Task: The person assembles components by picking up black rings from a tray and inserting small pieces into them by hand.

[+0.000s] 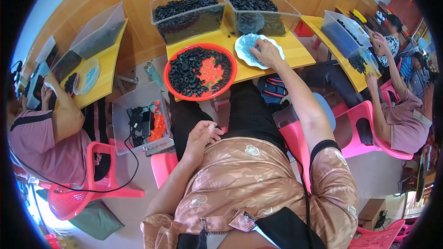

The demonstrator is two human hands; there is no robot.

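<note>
My right hand (267,54) reaches over a white scalloped plate (278,45) of small light-blue pieces (247,46). Its fingers bend together with the tips down at the pieces, and what they grip is hidden. Against my belly rests my left hand (201,139), its fingers curled in. A pale spot shows at its fingertips; whether that is a small held part is too small to tell. Left of the plate, a red round tray (234,70) carries many black ring-like parts (184,67), with its printed red bottom partly bare. The tray overhangs the table's near edge above my thighs.
Two clear bins (184,32) (263,25) of black parts stand at the back of the yellow table (295,53). A clear box (121,131) with cables and an orange bag sits low at left. People work at tables on both sides, near pink chairs (369,129).
</note>
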